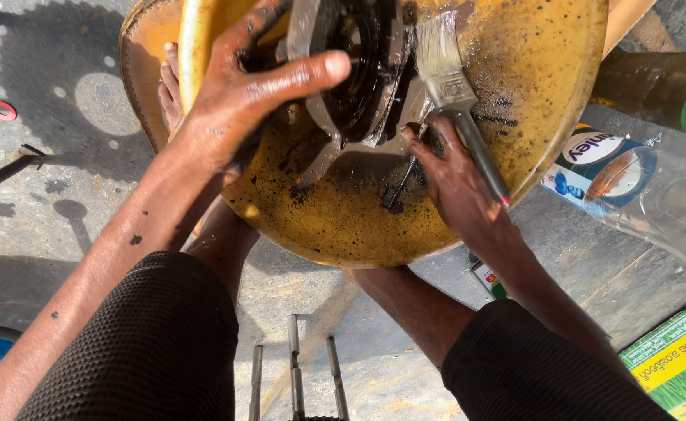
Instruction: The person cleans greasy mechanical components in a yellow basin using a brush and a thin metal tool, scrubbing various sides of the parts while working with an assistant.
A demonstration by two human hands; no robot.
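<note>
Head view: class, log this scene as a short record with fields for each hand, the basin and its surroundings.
left hand: grips a greasy dark metal part, holding it upright in the basin
right hand: holds a paintbrush, bristles against the part
basin: round, yellow, smeared with black grime
ground: concrete; plastic bottle at right, red washer at left

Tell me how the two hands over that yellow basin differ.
The left hand grips the dark metal part from above, fingers spread; the right hand holds a paintbrush by its handle, bristles up against that part. The left hand lies in sunlight, the right partly in shade. Both are oily, over the yellow basin.
</note>
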